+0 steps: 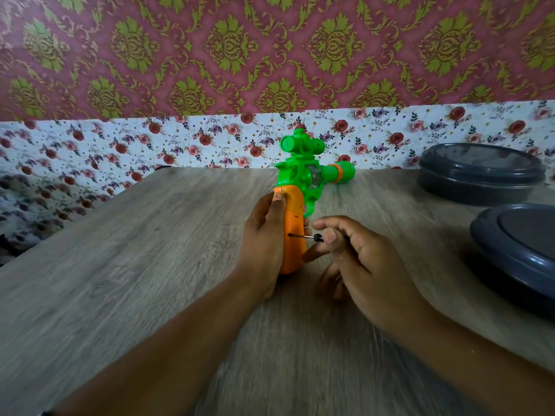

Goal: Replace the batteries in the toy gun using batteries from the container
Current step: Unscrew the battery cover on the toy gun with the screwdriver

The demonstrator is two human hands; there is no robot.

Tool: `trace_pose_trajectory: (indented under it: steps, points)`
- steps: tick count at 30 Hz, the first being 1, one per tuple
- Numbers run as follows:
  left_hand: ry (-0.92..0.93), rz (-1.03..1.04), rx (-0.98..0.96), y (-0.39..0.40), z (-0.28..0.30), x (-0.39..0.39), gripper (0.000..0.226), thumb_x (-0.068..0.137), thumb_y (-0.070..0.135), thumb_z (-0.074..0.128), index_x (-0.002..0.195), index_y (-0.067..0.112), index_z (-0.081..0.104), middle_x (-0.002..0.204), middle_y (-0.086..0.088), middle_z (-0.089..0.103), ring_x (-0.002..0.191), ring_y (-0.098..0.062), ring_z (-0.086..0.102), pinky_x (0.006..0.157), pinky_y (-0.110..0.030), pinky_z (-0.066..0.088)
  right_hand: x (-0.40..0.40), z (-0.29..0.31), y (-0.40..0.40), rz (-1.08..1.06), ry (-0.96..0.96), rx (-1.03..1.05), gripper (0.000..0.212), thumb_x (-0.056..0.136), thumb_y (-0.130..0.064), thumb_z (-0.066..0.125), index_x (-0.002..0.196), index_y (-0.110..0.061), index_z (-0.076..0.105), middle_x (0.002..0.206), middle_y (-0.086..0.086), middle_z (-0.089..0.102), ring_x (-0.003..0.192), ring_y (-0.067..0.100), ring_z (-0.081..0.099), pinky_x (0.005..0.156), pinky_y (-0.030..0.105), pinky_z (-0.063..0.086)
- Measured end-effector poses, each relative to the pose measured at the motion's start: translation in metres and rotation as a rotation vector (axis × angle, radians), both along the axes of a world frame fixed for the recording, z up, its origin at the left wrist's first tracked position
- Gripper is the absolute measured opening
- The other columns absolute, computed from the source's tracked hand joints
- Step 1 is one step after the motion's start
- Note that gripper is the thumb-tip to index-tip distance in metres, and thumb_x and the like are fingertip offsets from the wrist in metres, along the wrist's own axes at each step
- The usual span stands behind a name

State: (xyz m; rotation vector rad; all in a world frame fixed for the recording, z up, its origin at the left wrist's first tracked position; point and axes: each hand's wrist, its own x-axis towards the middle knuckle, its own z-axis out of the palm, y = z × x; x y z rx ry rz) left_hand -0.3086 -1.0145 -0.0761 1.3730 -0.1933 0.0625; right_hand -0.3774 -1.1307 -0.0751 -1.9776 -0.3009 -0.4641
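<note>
Green plastic toy gun with orange grip (295, 205) stands near middle of grey wood-grain table (135, 265). Left hand (264, 235) wraps grip, thumb up. Right hand (357, 259) pinches small black-handled screwdriver (309, 237), tip against grip side. Two dark grey round lidded containers (480, 172) at right.

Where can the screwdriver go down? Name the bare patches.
Bare wood lies left of the left hand and toy gun, across the table. Crowded at right: two dark containers flank the right hand.
</note>
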Motion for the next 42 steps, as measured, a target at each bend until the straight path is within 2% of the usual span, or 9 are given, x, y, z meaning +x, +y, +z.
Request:
trace_pose_trajectory:
  steps: [4,13,19,23,25,28,31,35,42]
  points:
    - [-0.011,0.009,0.009,-0.001,-0.002,0.0,0.021,0.099,0.036,0.037,0.109,0.03,0.054,0.082,-0.004,0.069,0.063,-0.008,0.068,0.063,-0.027,0.055,-0.001,0.003,-0.001,-0.042,0.091,-0.08,0.042,0.082,-0.053,0.031,0.081,-0.019,0.056,0.059,0.008,0.066,0.035,0.015,0.054,0.038,0.022,0.042]
    - [-0.051,-0.039,0.04,-0.004,-0.001,-0.003,0.023,0.1,0.034,0.034,0.11,0.027,0.054,0.08,0.003,0.066,0.058,0.004,0.065,0.05,-0.011,0.049,0.0,0.016,-0.007,-0.13,-0.049,-0.217,0.021,0.087,-0.028,0.056,0.069,-0.018,0.061,0.053,0.0,0.065,0.042,0.0,0.051,0.048,0.01,0.035]
    - [-0.068,-0.062,0.069,-0.003,0.0,-0.004,0.02,0.101,0.033,0.033,0.105,0.029,0.052,0.057,0.017,0.067,0.054,0.009,0.063,0.047,-0.007,0.046,0.005,0.012,-0.013,-0.132,-0.107,-0.202,0.007,0.081,-0.017,0.067,0.08,-0.024,0.067,0.064,-0.019,0.061,0.062,-0.006,0.058,0.06,0.006,0.037]
    - [-0.063,-0.041,0.072,-0.004,-0.001,-0.004,0.027,0.101,0.033,0.033,0.113,0.024,0.055,0.076,0.006,0.066,0.057,0.003,0.065,0.049,-0.011,0.049,0.005,0.008,-0.008,-0.086,-0.078,-0.154,0.006,0.088,-0.02,0.057,0.088,-0.018,0.063,0.073,-0.009,0.068,0.07,-0.003,0.061,0.064,0.006,0.04]
    - [-0.047,-0.038,0.053,-0.004,-0.001,-0.005,0.026,0.101,0.032,0.033,0.111,0.023,0.055,0.075,0.003,0.065,0.054,0.002,0.064,0.049,-0.014,0.05,0.003,0.007,-0.006,-0.103,-0.077,-0.234,0.025,0.092,-0.037,0.045,0.089,-0.016,0.059,0.076,-0.009,0.068,0.06,-0.008,0.057,0.056,0.008,0.039]
    - [-0.036,-0.023,0.037,-0.003,-0.001,-0.004,0.023,0.101,0.032,0.033,0.107,0.025,0.054,0.075,0.005,0.065,0.053,0.004,0.064,0.05,-0.013,0.051,-0.001,0.009,-0.006,-0.162,-0.062,-0.426,0.052,0.086,-0.056,0.025,0.08,-0.015,0.056,0.06,0.0,0.066,0.048,0.007,0.055,0.053,0.028,0.048]
    - [-0.036,-0.023,0.048,-0.004,-0.004,-0.001,0.026,0.101,0.034,0.033,0.11,0.024,0.055,0.08,-0.001,0.067,0.058,0.0,0.066,0.054,-0.015,0.053,-0.001,0.01,-0.007,-0.173,-0.041,-0.407,0.038,0.088,-0.045,0.035,0.071,-0.018,0.055,0.05,0.0,0.063,0.048,0.009,0.055,0.058,0.034,0.049]
    - [-0.041,-0.02,0.037,-0.004,-0.003,-0.002,0.026,0.1,0.033,0.035,0.108,0.023,0.057,0.079,-0.003,0.069,0.059,-0.004,0.066,0.056,-0.017,0.055,0.0,0.011,-0.007,-0.18,-0.092,-0.403,0.023,0.088,-0.036,0.05,0.065,-0.033,0.047,0.06,-0.002,0.067,0.05,0.008,0.053,0.057,0.033,0.047]
    - [-0.039,-0.013,0.038,-0.003,0.001,-0.006,0.02,0.1,0.034,0.036,0.093,0.035,0.055,0.055,0.014,0.067,0.051,0.004,0.063,0.047,-0.01,0.049,-0.001,0.018,-0.013,-0.145,-0.115,-0.354,0.006,0.081,-0.024,0.066,0.077,-0.027,0.062,0.068,-0.022,0.06,0.055,-0.007,0.053,0.051,0.01,0.034]
